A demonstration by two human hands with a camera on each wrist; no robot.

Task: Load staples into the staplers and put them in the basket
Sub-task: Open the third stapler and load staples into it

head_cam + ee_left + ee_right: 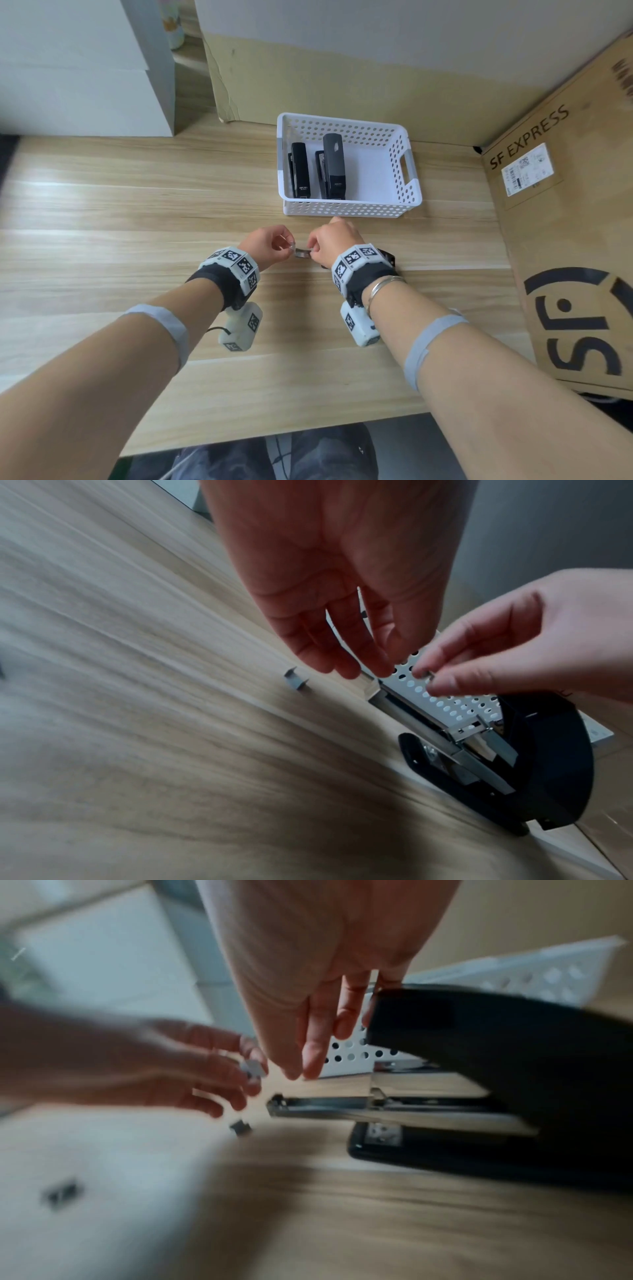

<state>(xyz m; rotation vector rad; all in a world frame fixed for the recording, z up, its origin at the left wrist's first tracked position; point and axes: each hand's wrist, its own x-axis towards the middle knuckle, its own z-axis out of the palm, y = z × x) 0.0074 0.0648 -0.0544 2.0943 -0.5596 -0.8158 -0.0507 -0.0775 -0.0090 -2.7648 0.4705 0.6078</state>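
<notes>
An open black stapler [514, 1069] lies on the table under my right wrist, its metal magazine [325, 1110] slid out to the left. My left hand [274, 245] pinches a short strip of staples [254, 1069] just left of the magazine's tip. The thumb and forefinger of my right hand [325, 240] pinch something small and dark [430, 674], apparently a few staples, above the magazine [479, 753]. The white perforated basket [407, 178] stands just beyond the hands. In it two black staplers [300, 171] [334, 168] lie side by side.
Loose bits of staple strip lie on the wooden table [137, 212]: one [296, 681] near my left fingertips, another [63, 1194] further left. A large SF Express cardboard box [565, 240] walls in the right side. Cardboard and white boxes stand at the back.
</notes>
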